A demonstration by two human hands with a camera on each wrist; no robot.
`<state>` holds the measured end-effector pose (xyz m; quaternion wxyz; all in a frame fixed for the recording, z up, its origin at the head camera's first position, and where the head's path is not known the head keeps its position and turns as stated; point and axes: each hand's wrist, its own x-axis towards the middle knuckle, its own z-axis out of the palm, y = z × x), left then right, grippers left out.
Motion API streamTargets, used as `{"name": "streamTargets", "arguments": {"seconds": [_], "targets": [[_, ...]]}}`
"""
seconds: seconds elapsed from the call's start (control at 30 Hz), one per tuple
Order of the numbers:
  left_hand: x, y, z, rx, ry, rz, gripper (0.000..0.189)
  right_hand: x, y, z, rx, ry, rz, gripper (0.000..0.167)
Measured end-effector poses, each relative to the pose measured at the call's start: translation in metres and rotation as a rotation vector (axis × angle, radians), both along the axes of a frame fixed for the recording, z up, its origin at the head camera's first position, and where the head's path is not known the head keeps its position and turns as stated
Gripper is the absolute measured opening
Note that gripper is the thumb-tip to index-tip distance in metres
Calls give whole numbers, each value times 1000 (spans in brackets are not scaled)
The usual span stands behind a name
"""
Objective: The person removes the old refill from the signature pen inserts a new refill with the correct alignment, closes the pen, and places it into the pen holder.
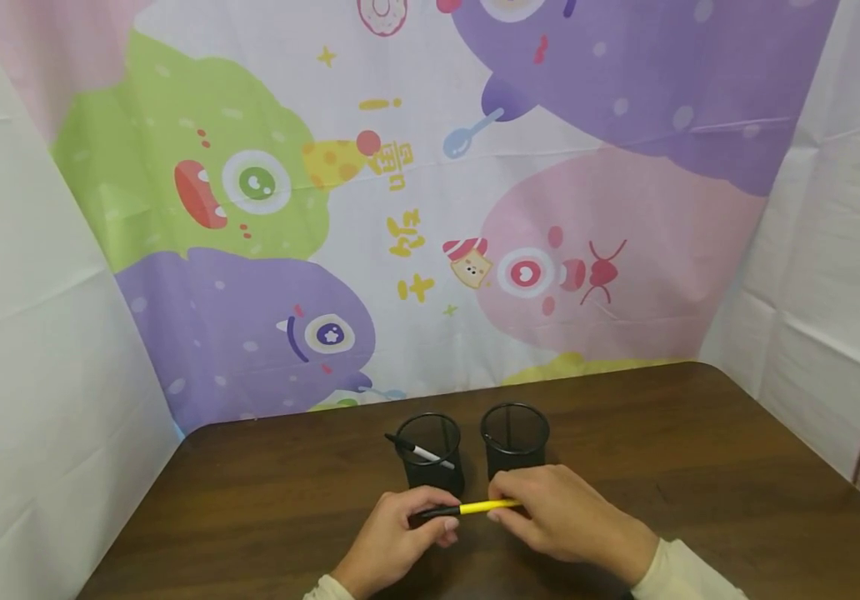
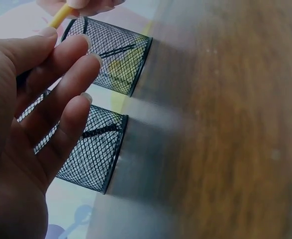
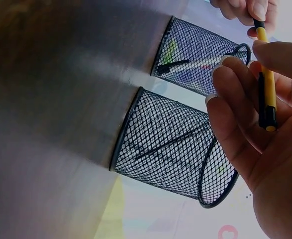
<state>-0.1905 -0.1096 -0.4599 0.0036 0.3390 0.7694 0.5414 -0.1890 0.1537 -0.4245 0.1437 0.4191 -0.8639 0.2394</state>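
Both hands hold one yellow and black pen (image 1: 486, 506) level in front of two mesh cups. My left hand (image 1: 398, 533) pinches its black end between thumb and fingers. The yellow barrel is gripped by thumb and forefinger of my right hand (image 1: 568, 518). In the right wrist view the pen (image 3: 268, 94) shows a black clip and end lying along the right palm. Behind the left hand stands the left black mesh cup (image 1: 433, 479), with a white marker (image 1: 430, 455) with a black end leaning in it. The right mesh cup (image 1: 516, 458) stands just beyond the right hand.
Through the right cup's mesh a thin dark stick-like item (image 3: 173, 142) shows. The cups stand side by side on a dark wooden table (image 1: 287, 492). A cartoon-printed cloth (image 1: 415, 350) hangs behind the table, and white cloth walls (image 1: 47, 333) flank it.
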Motion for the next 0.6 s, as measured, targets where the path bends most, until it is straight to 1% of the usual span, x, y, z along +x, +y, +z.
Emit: {"name": "streamTargets", "arguments": {"seconds": [0.23,0.47,0.6], "targets": [[0,0,0,-22,30,13,17,0,-1,-1,-2,10,3,14],[0,1,-1,-20,13,7,17,0,0,-1,10,-13,-18,16],[0,1,0,-18,16,7,17,1,0,0,8,-25,-12,15]]}}
